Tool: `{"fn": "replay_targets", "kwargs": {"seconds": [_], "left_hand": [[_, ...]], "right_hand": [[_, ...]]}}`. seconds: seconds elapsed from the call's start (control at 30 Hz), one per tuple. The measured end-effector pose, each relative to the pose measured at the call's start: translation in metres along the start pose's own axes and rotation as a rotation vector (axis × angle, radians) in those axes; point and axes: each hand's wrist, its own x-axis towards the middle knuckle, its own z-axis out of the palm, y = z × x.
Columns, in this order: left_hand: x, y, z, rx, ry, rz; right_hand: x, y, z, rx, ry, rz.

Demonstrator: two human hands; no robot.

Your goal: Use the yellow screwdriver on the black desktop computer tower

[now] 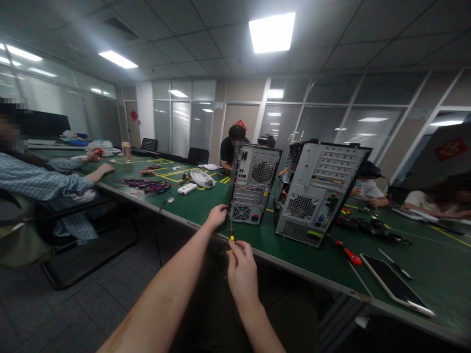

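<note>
My left hand rests with curled fingers on the lower left corner of a grey computer tower that stands on the green table. My right hand is closed round a screwdriver with a yellow handle, whose shaft points up toward the tower's bottom left edge. A second, larger grey tower stands to the right, its rear panel facing me.
A red-handled screwdriver and a tablet lie at the right front of the table. A white fan, cables and small tools lie further left. Other people sit round the table; one in a plaid shirt at left.
</note>
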Motion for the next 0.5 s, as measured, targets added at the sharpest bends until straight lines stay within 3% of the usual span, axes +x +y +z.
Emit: {"fn": "replay_targets", "kwargs": {"seconds": [0.3, 0.5], "left_hand": [[-0.0001, -0.0001, -0.0005, -0.008, 0.005, 0.005], [0.0001, 0.0000, -0.0006, 0.003, 0.001, -0.001]], "right_hand": [[0.0015, -0.0023, 0.0020, 0.159, 0.042, 0.074], [0.0020, -0.0018, -0.0005, 0.058, 0.052, 0.026]]}}
